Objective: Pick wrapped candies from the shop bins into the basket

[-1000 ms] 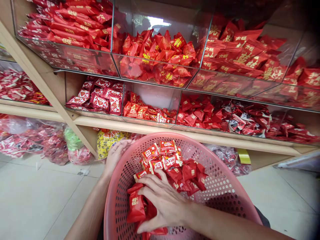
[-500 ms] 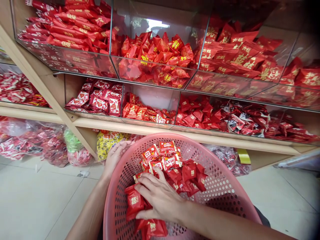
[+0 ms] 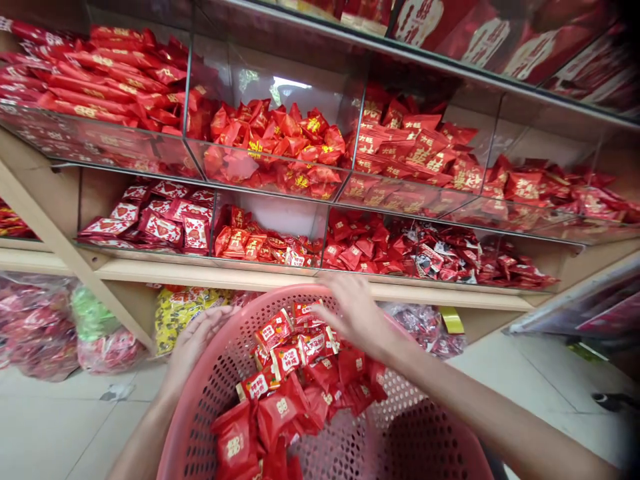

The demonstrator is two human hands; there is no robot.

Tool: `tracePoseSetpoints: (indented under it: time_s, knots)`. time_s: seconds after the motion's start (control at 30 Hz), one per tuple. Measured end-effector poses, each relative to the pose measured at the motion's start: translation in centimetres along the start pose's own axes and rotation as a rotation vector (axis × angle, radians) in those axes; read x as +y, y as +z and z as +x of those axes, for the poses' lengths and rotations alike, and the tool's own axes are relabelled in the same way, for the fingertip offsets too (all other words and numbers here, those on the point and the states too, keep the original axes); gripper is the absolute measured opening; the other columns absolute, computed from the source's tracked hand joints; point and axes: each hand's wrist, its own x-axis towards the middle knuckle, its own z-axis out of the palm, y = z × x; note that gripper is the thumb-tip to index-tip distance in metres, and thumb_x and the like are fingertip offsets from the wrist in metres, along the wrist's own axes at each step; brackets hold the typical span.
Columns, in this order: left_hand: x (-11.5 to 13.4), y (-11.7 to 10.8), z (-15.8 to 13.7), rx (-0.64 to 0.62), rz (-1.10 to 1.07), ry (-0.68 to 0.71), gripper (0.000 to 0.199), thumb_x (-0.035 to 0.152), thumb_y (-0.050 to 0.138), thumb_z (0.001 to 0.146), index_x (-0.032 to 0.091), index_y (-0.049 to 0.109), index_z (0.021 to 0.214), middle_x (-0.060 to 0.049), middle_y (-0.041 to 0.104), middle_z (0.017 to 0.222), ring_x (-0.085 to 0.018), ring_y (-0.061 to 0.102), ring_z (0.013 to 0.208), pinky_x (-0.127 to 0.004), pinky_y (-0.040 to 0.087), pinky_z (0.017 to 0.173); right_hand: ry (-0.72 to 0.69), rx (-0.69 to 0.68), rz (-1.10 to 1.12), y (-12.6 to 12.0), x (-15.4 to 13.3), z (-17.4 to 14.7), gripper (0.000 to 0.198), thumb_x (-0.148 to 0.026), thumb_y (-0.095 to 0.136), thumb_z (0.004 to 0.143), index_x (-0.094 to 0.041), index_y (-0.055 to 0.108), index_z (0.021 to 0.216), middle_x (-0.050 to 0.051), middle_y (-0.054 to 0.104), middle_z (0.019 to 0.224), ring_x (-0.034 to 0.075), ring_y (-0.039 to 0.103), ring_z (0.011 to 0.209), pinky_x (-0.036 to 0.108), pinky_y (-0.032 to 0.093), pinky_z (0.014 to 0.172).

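A pink perforated plastic basket (image 3: 193, 400) fills the lower middle, with red-wrapped candies (image 3: 283, 407) and smaller red-and-white packets (image 3: 290, 360) heaped inside along its left and far sides. My left hand (image 3: 200, 330) holds the basket from outside, its fingers bent along the left rim. Above the far part of the basket is my right hand (image 3: 353, 310), somewhat blurred, with thumb and fingers apart. Nothing shows in it. Its fingertips overlap the far rim in view; I cannot tell whether they touch it.
Beyond the basket, a wooden shelf (image 3: 165, 272) carries clear bins of red-wrapped sweets (image 3: 280, 137) in two rows. Bagged sweets (image 3: 183, 313) sit under it, by a slanted wooden post (image 3: 65, 227). Red boxes (image 3: 465, 37) stand higher up. Pale floor tiles (image 3: 45, 427) lie around.
My right hand has lifted off the candies inside the basket and moved forward to the far rim. My left hand stays at the left rim. The view has shifted right and up.
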Motion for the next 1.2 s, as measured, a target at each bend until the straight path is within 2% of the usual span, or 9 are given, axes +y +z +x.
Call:
tracePoseSetpoints:
  time_s: [0.1,0.27,0.4,0.57,0.73,0.9,0.97,1.07,1.2]
  knots:
    - [0.0,0.0,0.1,-0.009,-0.015,0.001,0.041,0.044,0.078,0.049,0.017,0.069,0.079,-0.007,0.072,0.097,-0.026,0.061,0.104,-0.031,0.044,0.096,0.132,0.090,-0.080,-0.7,5.0,1.6,0.028,-0.034,0.052,0.088,-0.018,0.055,0.111,0.010,0.059,0.111,0.025,0.049,0.104,0.041,0.036,0.088]
    - [0.3,0.2,-0.2,0.008,-0.042,-0.022,0.045,0.045,0.080,0.041,0.016,0.070,0.075,-0.009,0.072,0.099,-0.030,0.057,0.110,-0.035,0.044,0.096,0.214,0.032,0.076,0.1,9.3,3.1,0.020,-0.031,0.057,0.083,-0.018,0.062,0.097,0.008,0.063,0.098,0.022,0.057,0.091,0.035,0.042,0.080]
    - [-0.2,-0.1,0.1,-0.015,-0.059,-0.017,0.040,0.043,0.078,0.050,0.016,0.069,0.079,-0.009,0.072,0.098,-0.028,0.059,0.108,-0.035,0.042,0.098,0.250,0.016,0.214,0.9,10.3,3.8,0.018,-0.029,0.052,0.085,-0.016,0.064,0.087,0.005,0.068,0.084,0.017,0.061,0.074,0.027,0.044,0.069]
    - [-0.9,-0.6,0.6,-0.056,-0.060,0.000,0.037,0.041,0.077,0.054,0.016,0.070,0.080,-0.009,0.072,0.096,-0.026,0.061,0.104,-0.034,0.042,0.097,0.205,0.100,-0.047,1.3,10.4,4.1,0.027,-0.026,0.038,0.091,-0.017,0.064,0.087,0.008,0.067,0.087,0.019,0.061,0.078,0.028,0.042,0.069]
    - [-0.4,-0.8,1.3,-0.097,-0.067,-0.003,0.041,0.044,0.079,0.051,0.017,0.069,0.080,-0.009,0.072,0.094,-0.025,0.062,0.100,-0.033,0.043,0.096,0.280,0.325,-0.004,0.2,9.7,3.4,0.027,-0.030,0.038,0.091,-0.017,0.062,0.088,0.008,0.066,0.084,0.020,0.061,0.075,0.029,0.043,0.068]
    - [2.9,1.0,1.9,-0.279,0.142,0.144,0.035,0.045,0.065,0.072,0.017,0.068,0.094,-0.011,0.066,0.110,-0.024,0.061,0.102,-0.033,0.043,0.092,0.361,0.459,0.230,-2.1,7.1,1.0,0.025,-0.035,0.043,0.089,-0.018,0.060,0.084,0.005,0.065,0.078,0.018,0.061,0.070,0.029,0.046,0.068]
    - [4.7,3.0,1.4,-0.390,0.331,0.207,0.035,0.045,0.061,0.075,0.019,0.068,0.098,-0.011,0.067,0.108,-0.023,0.062,0.098,-0.030,0.045,0.087,0.385,0.410,0.352,-2.6,5.5,-0.3,0.025,-0.037,0.044,0.089,-0.018,0.059,0.084,0.004,0.065,0.076,0.018,0.061,0.069,0.028,0.047,0.067]
    - [6.4,6.4,-0.1,-0.688,0.573,0.290,0.029,0.043,0.059,0.077,0.020,0.071,0.087,-0.009,0.070,0.092,-0.022,0.062,0.088,-0.029,0.045,0.080,0.359,0.247,0.448,-3.0,3.3,-2.0,0.026,-0.038,0.045,0.089,-0.019,0.060,0.079,0.003,0.064,0.073,0.017,0.059,0.067,0.027,0.046,0.064]
    - [6.2,9.8,-2.3,-0.956,0.704,0.224,0.028,0.042,0.053,0.082,0.019,0.068,0.085,-0.005,0.068,0.082,-0.018,0.060,0.072,-0.027,0.044,0.067,0.338,0.111,0.463,-3.5,2.0,-3.6,0.027,-0.037,0.045,0.090,-0.019,0.060,0.077,0.001,0.062,0.069,0.015,0.056,0.065,0.026,0.044,0.062]
